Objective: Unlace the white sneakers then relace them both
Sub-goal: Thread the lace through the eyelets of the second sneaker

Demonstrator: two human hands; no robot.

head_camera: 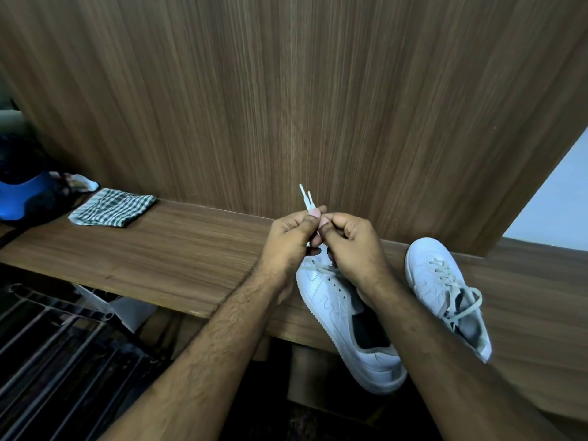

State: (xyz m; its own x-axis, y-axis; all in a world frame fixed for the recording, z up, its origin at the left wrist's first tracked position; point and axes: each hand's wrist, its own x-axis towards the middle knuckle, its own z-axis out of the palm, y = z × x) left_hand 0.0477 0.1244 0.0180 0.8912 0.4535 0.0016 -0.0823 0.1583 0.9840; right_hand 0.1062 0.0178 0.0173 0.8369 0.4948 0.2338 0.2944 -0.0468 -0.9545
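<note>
While both hands (318,237) pinch paired lace tips (304,195), near white sneaker (343,316) half-unlaced, far sneaker (445,291) laced.

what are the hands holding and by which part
Both hands, left and right, pinch the lace just below its two tips, which stick up together above the fingers.

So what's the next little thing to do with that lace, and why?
Probably thread one tip into the next empty eyelet of the near sneaker. Both hands pinch the two lace tips evenly together, and only its lowest holes look laced.
</note>
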